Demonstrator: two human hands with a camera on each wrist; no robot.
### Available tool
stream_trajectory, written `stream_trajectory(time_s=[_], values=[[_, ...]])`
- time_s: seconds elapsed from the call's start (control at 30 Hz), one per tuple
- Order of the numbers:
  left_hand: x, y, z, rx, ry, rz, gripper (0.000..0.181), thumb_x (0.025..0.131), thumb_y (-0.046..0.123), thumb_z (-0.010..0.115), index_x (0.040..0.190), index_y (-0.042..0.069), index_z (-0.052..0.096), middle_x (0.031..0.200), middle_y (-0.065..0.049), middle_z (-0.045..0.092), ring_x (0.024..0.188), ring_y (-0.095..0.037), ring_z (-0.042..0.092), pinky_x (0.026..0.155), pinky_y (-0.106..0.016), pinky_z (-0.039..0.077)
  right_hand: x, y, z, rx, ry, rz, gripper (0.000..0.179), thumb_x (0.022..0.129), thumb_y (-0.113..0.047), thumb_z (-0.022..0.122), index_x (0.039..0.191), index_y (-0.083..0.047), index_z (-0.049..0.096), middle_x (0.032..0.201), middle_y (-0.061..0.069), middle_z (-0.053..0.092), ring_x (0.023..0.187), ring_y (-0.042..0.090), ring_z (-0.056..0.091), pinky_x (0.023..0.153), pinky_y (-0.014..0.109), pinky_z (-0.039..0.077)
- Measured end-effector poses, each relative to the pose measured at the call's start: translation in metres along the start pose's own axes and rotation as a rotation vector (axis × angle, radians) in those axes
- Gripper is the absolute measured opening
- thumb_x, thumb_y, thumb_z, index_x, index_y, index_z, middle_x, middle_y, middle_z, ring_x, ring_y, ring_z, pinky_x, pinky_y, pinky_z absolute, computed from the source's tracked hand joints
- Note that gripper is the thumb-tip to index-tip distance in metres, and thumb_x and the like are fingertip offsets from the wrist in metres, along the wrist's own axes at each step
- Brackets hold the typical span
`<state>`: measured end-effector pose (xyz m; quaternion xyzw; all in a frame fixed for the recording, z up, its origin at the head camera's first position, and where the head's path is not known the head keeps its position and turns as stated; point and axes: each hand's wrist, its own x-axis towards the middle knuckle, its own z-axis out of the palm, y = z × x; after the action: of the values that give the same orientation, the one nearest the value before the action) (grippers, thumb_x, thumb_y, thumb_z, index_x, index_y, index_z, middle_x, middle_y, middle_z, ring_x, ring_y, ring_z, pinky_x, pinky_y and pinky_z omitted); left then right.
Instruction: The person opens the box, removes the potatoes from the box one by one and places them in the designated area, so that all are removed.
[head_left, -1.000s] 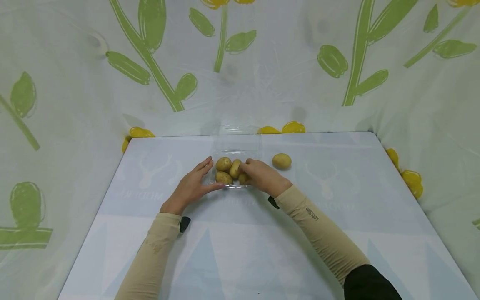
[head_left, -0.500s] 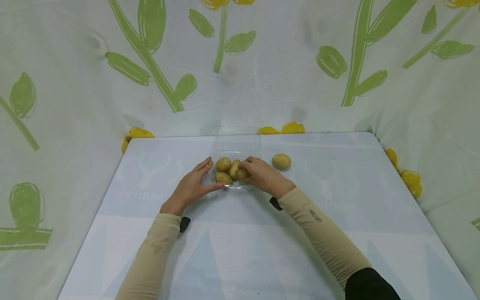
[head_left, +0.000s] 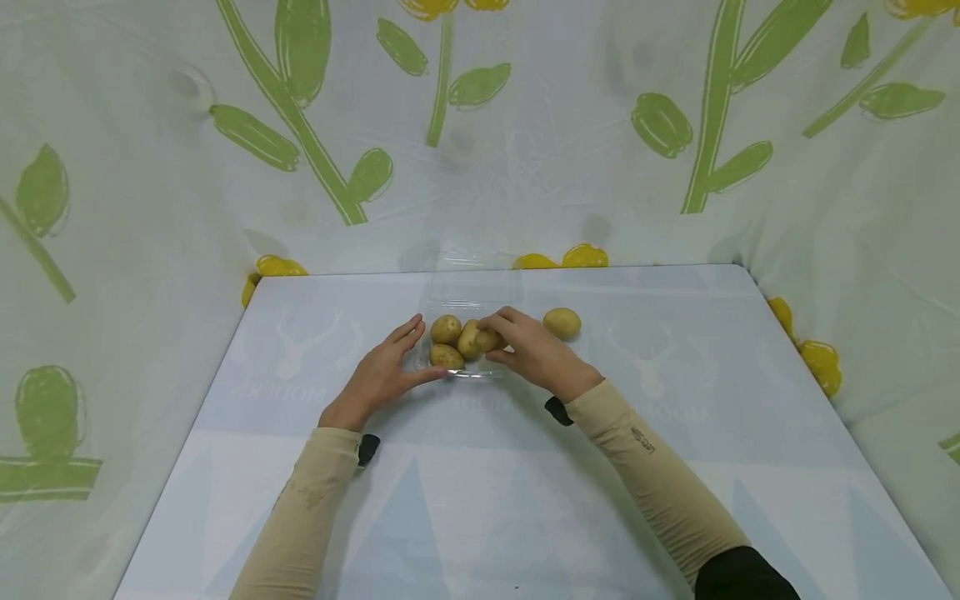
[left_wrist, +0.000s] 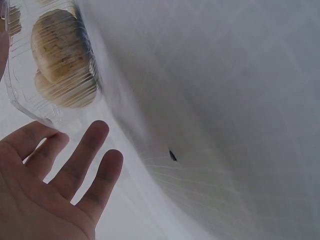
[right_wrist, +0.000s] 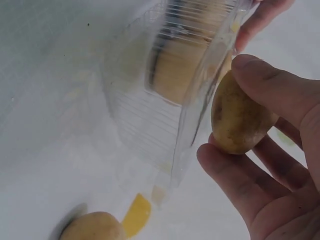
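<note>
A clear plastic clamshell box (head_left: pixel 476 374) stands at the far middle of the table, its lid (head_left: pixel 476 287) tipped back. Inside are 3 potatoes: one at the back left (head_left: pixel 446 329), one at the front left (head_left: pixel 447 357), and one beside them (head_left: pixel 468 340). My right hand (head_left: pixel 538 348) pinches another potato (right_wrist: pixel 237 117) between thumb and fingers, over the box's right part and close to its rim. My left hand (head_left: pixel 382 372) rests at the box's left side with fingers extended, thumb along the front edge; its fingertips (left_wrist: pixel 60 138) are right at the plastic.
One loose potato (head_left: pixel 562 323) lies on the table right of the box, just behind my right hand. The pale printed table (head_left: pixel 465 500) ends close behind the box, where a flower-patterned curtain (head_left: pixel 525 183) hangs.
My right hand has raised the pinched potato from the box's front right corner, moving slightly back and to the right. The left hand and box have stayed in place.
</note>
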<state>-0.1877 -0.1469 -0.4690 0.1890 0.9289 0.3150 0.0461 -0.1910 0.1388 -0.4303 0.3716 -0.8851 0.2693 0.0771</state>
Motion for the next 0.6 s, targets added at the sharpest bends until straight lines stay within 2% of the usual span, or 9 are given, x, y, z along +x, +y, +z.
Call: stream_trajectory(time_s=[0.2,0.6], values=[[0.0,0.001,0.0,-0.004,-0.003,-0.012,0.102,0.083,0.065,0.073,0.159,0.01,0.033,0.168,0.005,0.022,0.152,-0.023,0.025,0.119,-0.051,0.028,-0.008,0.001,-0.011,0.025,0.035,0.056,0.043,0.088,-0.01,0.08,0.128,-0.003,0.064,0.123,0.011,0.062,0.11,0.022,0.063,0.093,0.031,0.054],[0.001,-0.001,0.001,0.009,0.0,-0.003,0.101,0.084,0.063,0.074,0.159,0.008,0.033,0.167,0.001,0.023,0.152,-0.023,0.025,0.119,-0.051,0.029,-0.032,0.017,-0.019,0.014,0.218,0.062,0.046,0.082,-0.005,0.085,0.124,-0.002,0.066,0.119,0.009,0.065,0.103,0.022,0.065,0.089,0.034,0.055]])
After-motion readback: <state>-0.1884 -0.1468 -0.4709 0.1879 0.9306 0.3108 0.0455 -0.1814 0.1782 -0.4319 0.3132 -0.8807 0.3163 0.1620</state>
